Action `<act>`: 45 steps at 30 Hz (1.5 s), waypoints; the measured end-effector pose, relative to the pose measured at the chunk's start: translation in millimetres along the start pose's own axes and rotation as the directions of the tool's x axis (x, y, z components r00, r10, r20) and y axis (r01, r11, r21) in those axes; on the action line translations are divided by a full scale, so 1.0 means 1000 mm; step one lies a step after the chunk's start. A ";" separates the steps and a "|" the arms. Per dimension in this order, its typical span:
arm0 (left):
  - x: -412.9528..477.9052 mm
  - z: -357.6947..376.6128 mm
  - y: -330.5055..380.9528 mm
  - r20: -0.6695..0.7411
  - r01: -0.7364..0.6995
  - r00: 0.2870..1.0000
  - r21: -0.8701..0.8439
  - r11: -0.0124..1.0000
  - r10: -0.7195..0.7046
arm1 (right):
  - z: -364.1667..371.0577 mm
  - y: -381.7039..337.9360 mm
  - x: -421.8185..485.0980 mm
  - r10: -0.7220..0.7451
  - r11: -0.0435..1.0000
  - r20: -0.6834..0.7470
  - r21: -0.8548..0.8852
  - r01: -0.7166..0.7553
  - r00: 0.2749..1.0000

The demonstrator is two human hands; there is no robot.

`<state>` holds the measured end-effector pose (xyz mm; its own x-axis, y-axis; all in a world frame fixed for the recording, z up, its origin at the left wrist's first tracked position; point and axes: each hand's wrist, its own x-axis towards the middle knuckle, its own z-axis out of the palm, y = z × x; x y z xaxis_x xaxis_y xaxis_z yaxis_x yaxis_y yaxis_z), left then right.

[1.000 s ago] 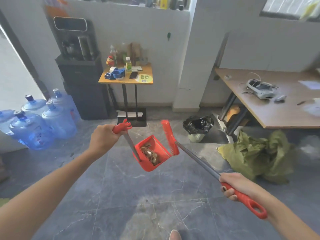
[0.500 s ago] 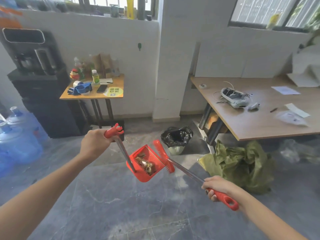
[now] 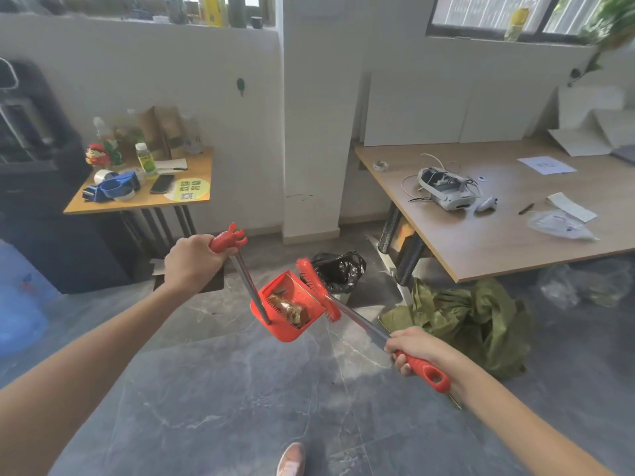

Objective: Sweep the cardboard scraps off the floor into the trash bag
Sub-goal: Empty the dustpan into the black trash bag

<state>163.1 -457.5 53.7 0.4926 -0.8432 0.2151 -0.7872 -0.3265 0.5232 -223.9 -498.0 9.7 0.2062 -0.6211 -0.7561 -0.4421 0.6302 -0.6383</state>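
The person is carrying the dustpan [image 3: 292, 333], scraps [image 3: 288, 309] lying inside, just before the bag [image 3: 340, 269], left grip [image 3: 192, 266] wrapping its handle, right grip [image 3: 412, 348] wrapping the broom [image 3: 360, 325]; next, I judge, comes tipping the pan squarely over the bag's mouth.

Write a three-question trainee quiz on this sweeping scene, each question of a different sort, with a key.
1. True or false: the cardboard scraps lie in the dustpan, not yet in the trash bag.
2. How many hands grip a tool? A none; B one; C both.
3. Fill in: the broom is gripped by the ___ hand.
Key: 1 true. 2 C. 3 right hand; the left hand grips the dustpan's handle.
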 end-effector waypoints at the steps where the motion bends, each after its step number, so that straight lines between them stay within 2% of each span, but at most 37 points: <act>1: 0.012 0.004 0.003 0.005 -0.002 1.000 -0.009 1.000 0.002 | -0.003 -0.007 0.007 0.001 1.000 -0.003 0.013 -0.001 1.000; 9: 0.120 0.037 0.021 0.077 0.053 0.996 -0.169 0.984 -0.041 | -0.023 -0.082 0.064 0.011 0.996 -0.033 0.092 -0.008 0.999; 13: 0.176 0.048 0.029 0.077 0.016 0.997 -0.173 0.985 -0.002 | -0.042 -0.122 0.085 0.017 0.989 -0.051 0.145 -0.010 0.999; 19: 0.237 0.074 0.050 0.064 -0.137 0.988 -0.024 0.990 0.138 | -0.071 -0.159 0.113 0.011 0.976 -0.110 0.219 0.013 0.994; 27: 0.293 0.117 0.089 0.090 -0.304 0.952 0.131 0.944 0.294 | -0.117 -0.192 0.163 0.056 0.952 -0.164 0.306 -0.003 0.985; 34: 0.333 0.169 0.117 0.183 -0.484 0.875 0.321 0.814 0.448 | -0.167 -0.217 0.229 0.116 0.930 -0.143 0.364 -0.057 0.983; 37: 0.341 0.195 0.124 0.198 -0.558 0.829 0.357 0.749 0.523 | -0.177 -0.225 0.254 0.125 0.936 -0.157 0.345 -0.064 0.980; 41: 0.336 0.233 0.123 0.238 -0.659 0.748 0.374 0.653 0.619 | -0.179 -0.231 0.282 0.108 0.971 -0.225 0.234 -0.054 0.968; 45: 0.324 0.267 0.116 0.300 -0.684 0.729 0.371 0.629 0.616 | -0.161 -0.217 0.314 0.047 0.995 -0.257 0.096 -0.023 0.965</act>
<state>132.3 -883.0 -36.2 -0.2370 -0.9436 0.2313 -0.9692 0.2131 -0.1237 -204.0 -904.6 -66.2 -0.0460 -0.6895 -0.7228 -0.3613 0.6861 -0.6315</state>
